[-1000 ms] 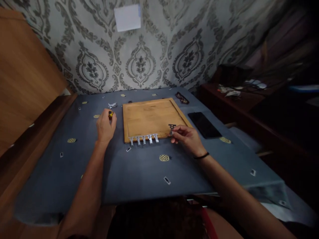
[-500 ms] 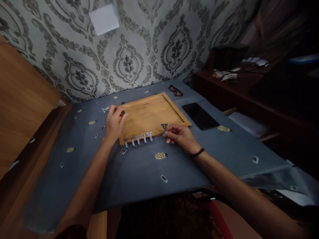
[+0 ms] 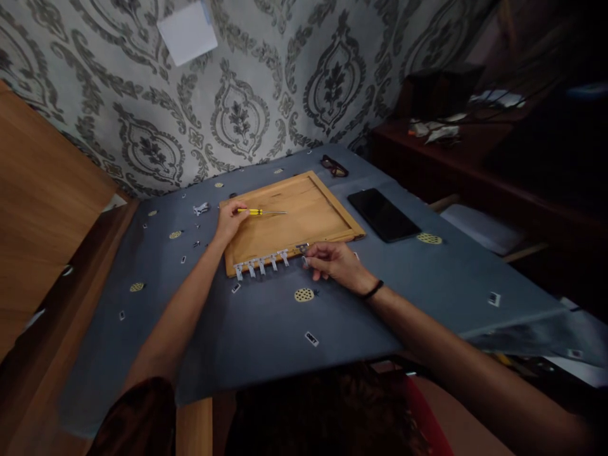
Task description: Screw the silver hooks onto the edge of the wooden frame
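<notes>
A shallow wooden tray-like board [image 3: 289, 215] with a raised rim lies on the cloth-covered table. Over its left part, my left hand [image 3: 231, 220] holds a yellow-handled screwdriver [image 3: 251, 211], its shaft pointing right. My right hand [image 3: 335, 261] pinches a small metal hinge [image 3: 303, 249] at the board's near edge. Several similar hinges [image 3: 261, 265] sit in a row along that edge to the left, hanging over its front. A small pile of metal hinges [image 3: 201, 208] lies on the cloth left of the board, with tiny dark pieces [image 3: 197, 244] nearer me.
To the board's right lies a black phone [image 3: 384, 215]. Eyeglasses [image 3: 334, 166] rest behind it near the wall. A wooden panel [image 3: 47, 209] stands at the left. Dark red furniture [image 3: 408, 152] with cluttered items is at the right.
The screwdriver now shows clearly in my left hand, which has moved right over the board. My right hand has brought the hinge slightly left and down to the edge. The view has shifted a little.
</notes>
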{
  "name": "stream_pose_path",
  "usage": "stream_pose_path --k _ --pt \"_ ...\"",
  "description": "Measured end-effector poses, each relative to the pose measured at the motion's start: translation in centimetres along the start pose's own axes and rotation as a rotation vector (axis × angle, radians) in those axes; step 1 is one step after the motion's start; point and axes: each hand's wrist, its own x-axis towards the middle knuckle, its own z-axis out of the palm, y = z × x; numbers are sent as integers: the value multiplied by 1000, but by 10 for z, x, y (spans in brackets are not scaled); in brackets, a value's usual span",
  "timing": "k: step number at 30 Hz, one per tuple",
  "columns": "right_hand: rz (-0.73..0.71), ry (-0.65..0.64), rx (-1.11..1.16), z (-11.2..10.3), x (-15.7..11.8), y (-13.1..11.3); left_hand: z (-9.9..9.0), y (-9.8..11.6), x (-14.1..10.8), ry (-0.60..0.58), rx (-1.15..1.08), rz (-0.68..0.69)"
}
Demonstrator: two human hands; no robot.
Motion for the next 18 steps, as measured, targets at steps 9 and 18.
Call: stream_pose_path --k 9,18 --pt "17 -9 8 0 1 1 -7 14 -10 -80 142 83" --pt "28 -61 93 1 -3 -7 10 102 -49 -326 63 238"
